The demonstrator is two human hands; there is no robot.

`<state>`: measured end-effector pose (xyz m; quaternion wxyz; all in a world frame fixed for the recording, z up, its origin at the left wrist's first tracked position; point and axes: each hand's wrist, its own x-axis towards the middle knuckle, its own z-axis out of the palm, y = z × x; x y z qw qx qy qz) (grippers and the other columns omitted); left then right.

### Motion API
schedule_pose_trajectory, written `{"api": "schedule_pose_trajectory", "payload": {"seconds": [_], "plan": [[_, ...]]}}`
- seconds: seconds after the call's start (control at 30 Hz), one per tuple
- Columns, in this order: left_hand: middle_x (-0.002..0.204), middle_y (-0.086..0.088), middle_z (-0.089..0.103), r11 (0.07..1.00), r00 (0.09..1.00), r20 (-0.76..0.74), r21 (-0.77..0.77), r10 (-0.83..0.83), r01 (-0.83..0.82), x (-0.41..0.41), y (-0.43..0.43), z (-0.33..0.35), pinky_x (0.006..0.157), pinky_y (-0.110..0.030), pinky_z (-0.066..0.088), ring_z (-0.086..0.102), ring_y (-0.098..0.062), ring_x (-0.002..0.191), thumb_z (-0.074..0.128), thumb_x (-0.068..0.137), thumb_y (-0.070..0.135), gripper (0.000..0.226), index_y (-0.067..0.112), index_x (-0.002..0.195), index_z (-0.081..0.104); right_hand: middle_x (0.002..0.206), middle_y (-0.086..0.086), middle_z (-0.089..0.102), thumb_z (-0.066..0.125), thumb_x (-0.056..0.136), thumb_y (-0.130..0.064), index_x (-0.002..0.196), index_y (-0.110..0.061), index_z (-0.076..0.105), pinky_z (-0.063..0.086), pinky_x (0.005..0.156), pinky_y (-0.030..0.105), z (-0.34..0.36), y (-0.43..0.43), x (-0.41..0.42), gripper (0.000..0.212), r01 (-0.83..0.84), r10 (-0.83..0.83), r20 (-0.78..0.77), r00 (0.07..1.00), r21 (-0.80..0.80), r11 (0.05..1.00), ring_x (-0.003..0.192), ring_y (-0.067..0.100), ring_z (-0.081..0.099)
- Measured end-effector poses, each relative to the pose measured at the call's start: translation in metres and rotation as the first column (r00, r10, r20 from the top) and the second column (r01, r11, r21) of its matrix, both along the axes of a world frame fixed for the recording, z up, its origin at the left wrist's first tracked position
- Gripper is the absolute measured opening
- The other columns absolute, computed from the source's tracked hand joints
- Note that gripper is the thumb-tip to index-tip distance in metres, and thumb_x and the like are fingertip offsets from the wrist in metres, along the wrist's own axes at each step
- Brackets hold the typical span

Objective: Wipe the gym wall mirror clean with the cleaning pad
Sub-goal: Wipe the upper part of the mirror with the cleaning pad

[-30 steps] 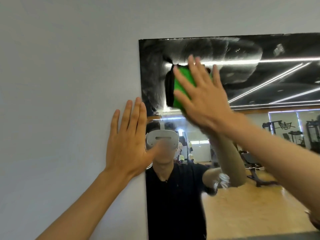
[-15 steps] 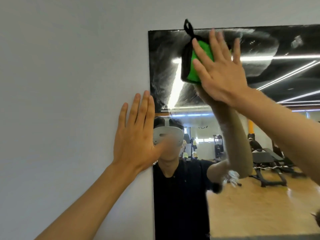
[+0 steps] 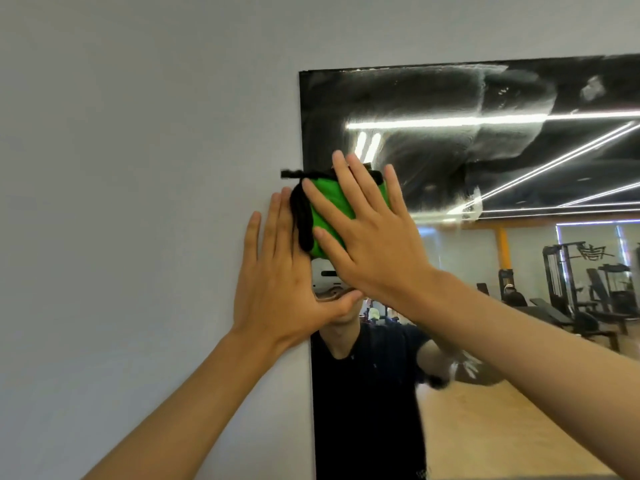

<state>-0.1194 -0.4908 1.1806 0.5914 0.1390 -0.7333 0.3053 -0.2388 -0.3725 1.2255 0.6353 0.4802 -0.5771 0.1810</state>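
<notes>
Head view: the green pad (image 3: 332, 206), soft and light by the look of it, sits flat against the mirror (image 3: 433, 109) at its left edge, a black loop (image 3: 300, 216) trailing off its left side over the wall (image 3: 138, 168); the right hand (image 3: 374, 244) presses it there with straight, spread fingers, gripping nothing; a limp cloth like this likely bunches or slips under a sliding palm, so broad, even pressure across its back seems the surest hold, the loop being a spare purchase if it drops; the glass itself is hard and slick, and probably wants a firm but not heavy push; the left hand (image 3: 277, 271) lies flat and open, fingers on the wall just beside the mirror's edge, thumb crossing onto the glass, apparently as a brace; hazy smears (image 3: 498, 95) arc across the dark upper mirror, suggesting much wiping is left; lower down the glass reflects the person in a dark shirt, gym machines (image 3: 568, 275) and a wooden floor.
</notes>
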Motion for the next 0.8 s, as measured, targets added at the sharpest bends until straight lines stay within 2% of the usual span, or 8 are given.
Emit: {"api": "schedule_pose_trajectory", "payload": {"seconds": [0.1,0.17,0.27,0.47,0.57,0.67,0.73,0.8], "plan": [[0.175,-0.022,0.009,0.999,0.999,-0.018,-0.022,0.033,-0.033,0.000,-0.002,-0.001,0.131,-0.056,0.010,0.003,-0.031,0.164,0.016,0.091,0.092,0.120,-0.002,0.166,0.017,0.174,0.013,0.004,0.016,0.107,-0.056,0.166,-0.034,0.013,-0.007,0.127,0.056,0.045,-0.008,0.009,0.063,0.030,-0.029,0.045,0.999,-0.033,0.999,0.161,0.029,-0.002],[0.175,-0.021,0.005,0.999,0.999,-0.020,-0.021,0.048,-0.048,-0.002,-0.003,-0.001,0.132,-0.054,0.006,0.002,-0.032,0.164,0.016,0.092,0.091,0.119,-0.002,0.166,0.011,0.174,0.012,-0.004,0.013,0.106,-0.059,0.166,-0.037,0.004,-0.011,0.126,0.056,0.094,-0.013,0.018,0.065,0.048,-0.043,0.093,0.995,-0.051,0.998,0.160,0.028,-0.008],[0.176,-0.020,0.001,0.998,0.998,-0.021,-0.032,0.059,-0.059,-0.003,-0.005,-0.001,0.132,-0.051,0.004,0.000,-0.031,0.164,0.016,0.093,0.089,0.118,-0.002,0.167,0.007,0.174,0.012,-0.009,0.013,0.106,-0.060,0.166,-0.037,-0.001,-0.010,0.126,0.059,0.143,-0.019,0.025,0.065,0.088,-0.079,0.123,0.989,-0.067,0.994,0.160,0.029,-0.012],[0.176,-0.018,0.003,0.998,0.998,-0.027,-0.027,0.048,-0.049,-0.001,-0.004,-0.002,0.132,-0.050,0.004,0.000,-0.030,0.164,0.014,0.095,0.085,0.113,-0.002,0.167,0.009,0.174,0.011,-0.005,0.010,0.105,-0.060,0.166,-0.037,0.003,-0.012,0.126,0.057,0.112,0.006,-0.007,0.065,0.056,-0.048,0.109,0.993,-0.077,0.995,0.160,0.027,-0.008],[0.176,-0.017,0.003,0.998,0.998,-0.028,-0.025,0.051,-0.052,0.000,-0.004,-0.002,0.132,-0.052,0.005,0.000,-0.031,0.164,0.022,0.095,0.083,0.110,0.001,0.167,0.010,0.174,0.011,-0.003,0.012,0.105,-0.061,0.166,-0.038,0.005,-0.011,0.125,0.060,0.115,0.044,-0.045,0.065,0.079,-0.046,0.213,0.976,-0.147,0.986,0.160,0.027,-0.007],[0.177,-0.014,0.002,0.997,0.998,-0.002,-0.046,0.058,-0.058,-0.002,-0.004,-0.001,0.131,-0.057,0.008,-0.002,-0.033,0.164,0.021,0.095,0.084,0.103,0.013,0.170,0.013,0.173,0.014,-0.005,0.011,0.104,-0.061,0.166,-0.035,0.004,-0.011,0.125,0.062,0.126,0.059,-0.060,0.068,0.109,-0.012,0.361,0.933,-0.251,0.962,0.160,0.030,-0.009],[0.177,-0.012,0.003,0.997,0.998,0.002,-0.049,0.060,-0.059,-0.002,-0.005,0.000,0.131,-0.059,0.009,-0.002,-0.034,0.164,0.023,0.095,0.084,0.100,0.018,0.170,0.014,0.173,0.016,-0.005,0.008,0.103,-0.063,0.166,-0.033,0.004,-0.010,0.125,0.062,0.129,0.046,-0.048,0.070,0.123,0.016,0.403,0.915,-0.315,0.941,0.160,0.033,-0.009],[0.177,-0.012,0.003,0.997,0.998,0.001,-0.045,0.067,-0.067,-0.002,-0.005,0.000,0.130,-0.059,0.010,-0.001,-0.034,0.164,0.023,0.096,0.083,0.098,0.019,0.170,0.014,0.173,0.016,-0.005,0.005,0.104,-0.063,0.166,-0.034,0.003,-0.010,0.125,0.061,0.128,0.024,-0.024,0.069,0.113,0.014,0.379,0.925,-0.310,0.944,0.159,0.035,-0.010]]}}
